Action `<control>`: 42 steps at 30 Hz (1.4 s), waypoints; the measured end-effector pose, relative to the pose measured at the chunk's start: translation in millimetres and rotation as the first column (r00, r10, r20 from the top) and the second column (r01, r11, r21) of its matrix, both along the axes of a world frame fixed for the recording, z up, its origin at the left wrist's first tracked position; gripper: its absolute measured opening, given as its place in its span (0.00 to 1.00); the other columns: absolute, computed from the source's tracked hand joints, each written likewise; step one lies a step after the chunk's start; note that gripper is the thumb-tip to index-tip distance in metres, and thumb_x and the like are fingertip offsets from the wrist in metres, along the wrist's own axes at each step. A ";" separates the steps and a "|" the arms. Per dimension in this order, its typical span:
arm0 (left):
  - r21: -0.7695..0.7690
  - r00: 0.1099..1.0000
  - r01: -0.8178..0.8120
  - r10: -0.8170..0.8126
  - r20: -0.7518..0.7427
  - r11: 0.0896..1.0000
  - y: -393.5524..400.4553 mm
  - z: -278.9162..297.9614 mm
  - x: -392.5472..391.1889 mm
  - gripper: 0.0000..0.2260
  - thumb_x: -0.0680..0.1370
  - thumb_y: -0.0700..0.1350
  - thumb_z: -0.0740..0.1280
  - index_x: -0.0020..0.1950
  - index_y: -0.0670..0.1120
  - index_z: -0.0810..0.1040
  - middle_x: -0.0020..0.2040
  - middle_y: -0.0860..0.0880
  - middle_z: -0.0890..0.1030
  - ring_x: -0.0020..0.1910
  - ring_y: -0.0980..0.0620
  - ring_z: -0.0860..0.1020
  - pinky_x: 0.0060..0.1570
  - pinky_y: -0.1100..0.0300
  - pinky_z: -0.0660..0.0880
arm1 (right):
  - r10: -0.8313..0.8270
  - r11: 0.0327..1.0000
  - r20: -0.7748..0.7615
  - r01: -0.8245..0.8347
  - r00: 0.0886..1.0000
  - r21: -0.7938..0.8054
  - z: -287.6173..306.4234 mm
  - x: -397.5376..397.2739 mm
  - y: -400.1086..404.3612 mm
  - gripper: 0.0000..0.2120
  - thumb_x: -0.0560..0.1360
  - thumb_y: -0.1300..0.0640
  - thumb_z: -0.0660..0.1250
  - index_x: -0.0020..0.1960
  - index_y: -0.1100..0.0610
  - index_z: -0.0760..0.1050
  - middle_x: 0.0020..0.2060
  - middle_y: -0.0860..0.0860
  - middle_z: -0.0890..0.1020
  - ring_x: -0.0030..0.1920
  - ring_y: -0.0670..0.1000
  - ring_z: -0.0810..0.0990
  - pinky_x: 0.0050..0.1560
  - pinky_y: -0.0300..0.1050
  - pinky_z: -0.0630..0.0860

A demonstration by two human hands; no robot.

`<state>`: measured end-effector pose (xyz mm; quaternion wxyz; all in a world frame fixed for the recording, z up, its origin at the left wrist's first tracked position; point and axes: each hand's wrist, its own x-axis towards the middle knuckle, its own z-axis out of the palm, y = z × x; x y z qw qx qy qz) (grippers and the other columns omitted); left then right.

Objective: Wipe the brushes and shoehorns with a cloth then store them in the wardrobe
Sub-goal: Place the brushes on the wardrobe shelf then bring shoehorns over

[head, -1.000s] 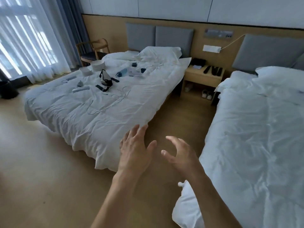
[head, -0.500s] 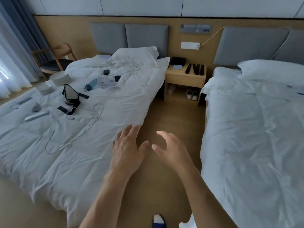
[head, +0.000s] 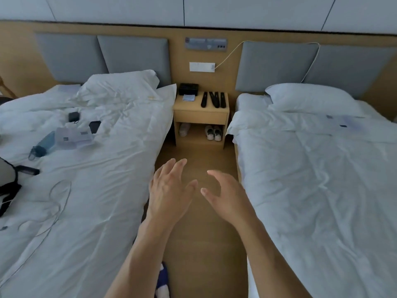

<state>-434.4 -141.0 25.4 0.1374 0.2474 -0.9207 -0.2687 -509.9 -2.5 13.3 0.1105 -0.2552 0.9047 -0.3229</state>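
Both hands hover empty at frame centre, left hand (head: 169, 190) spread, right hand (head: 225, 194) loosely curved. Dark brushes and shoehorns (head: 213, 99) lie on the nightstand (head: 200, 114) above them.

Open floor aisle (head: 202, 244) between two beds, nightstand (head: 200, 114) closing far end

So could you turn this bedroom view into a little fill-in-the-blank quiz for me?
1. The nightstand stands between two ____.
2. The dark brushes and shoehorns lie on ____ of the nightstand.
3. The white shoes sit in the open shelf ____ the drawer.
4. The left hand and right hand are both holding ____.

Missing words: beds; top; under; nothing
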 end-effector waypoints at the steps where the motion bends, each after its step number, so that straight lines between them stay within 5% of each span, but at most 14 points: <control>1: 0.004 1.000 0.021 -0.021 -0.004 1.000 -7.8 -1.8 -17.3 0.27 0.79 0.56 0.66 0.76 0.56 0.62 0.78 0.51 0.63 0.76 0.47 0.61 0.73 0.45 0.62 | -0.025 1.000 0.002 0.025 1.000 0.001 0.1 -13.9 -5.5 0.27 0.79 0.44 0.66 0.76 0.44 0.64 0.75 0.44 0.69 0.74 0.47 0.68 0.75 0.50 0.66; 21: 0.027 0.960 0.280 -0.280 0.003 0.960 -212.5 -6.8 -345.0 0.28 0.78 0.56 0.67 0.76 0.56 0.63 0.77 0.51 0.64 0.76 0.47 0.61 0.73 0.47 0.60 | -0.296 0.955 0.074 0.296 0.952 0.003 7.5 -301.0 -186.9 0.26 0.81 0.46 0.65 0.77 0.45 0.64 0.75 0.45 0.68 0.75 0.47 0.66 0.74 0.48 0.65; 42: -0.038 0.984 0.176 -0.175 0.032 0.984 -301.1 -15.6 -717.1 0.26 0.78 0.55 0.67 0.75 0.55 0.64 0.76 0.51 0.66 0.74 0.46 0.65 0.71 0.47 0.63 | -0.170 0.984 0.054 0.173 0.984 -0.046 -10.4 -707.1 -294.0 0.26 0.80 0.46 0.67 0.75 0.47 0.66 0.71 0.46 0.73 0.70 0.49 0.72 0.65 0.41 0.69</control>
